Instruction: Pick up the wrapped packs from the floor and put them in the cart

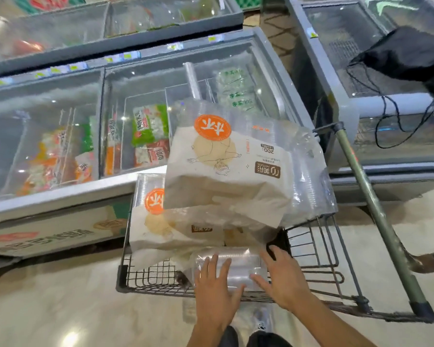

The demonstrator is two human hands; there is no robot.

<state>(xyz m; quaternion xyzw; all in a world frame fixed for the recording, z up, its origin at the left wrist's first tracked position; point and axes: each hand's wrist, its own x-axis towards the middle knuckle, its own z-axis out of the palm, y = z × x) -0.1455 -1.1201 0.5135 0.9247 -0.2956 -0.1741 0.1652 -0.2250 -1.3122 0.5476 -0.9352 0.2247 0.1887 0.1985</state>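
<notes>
Both hands, left (214,289) and right (285,279), rest with fingers spread on a clear pack (232,267) at the cart's (321,249) near edge, below two bigger packs (226,171)

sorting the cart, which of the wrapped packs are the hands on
The clear pack at the cart's near edge, between left hand and right hand. It has no orange-circle label, unlike the two packs beyond it.

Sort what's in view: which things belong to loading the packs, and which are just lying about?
Job: clear pack held between left hand and right hand; two printed packs stacked in the cart.

Lying about: chest freezers; black drawstring bag.
</notes>
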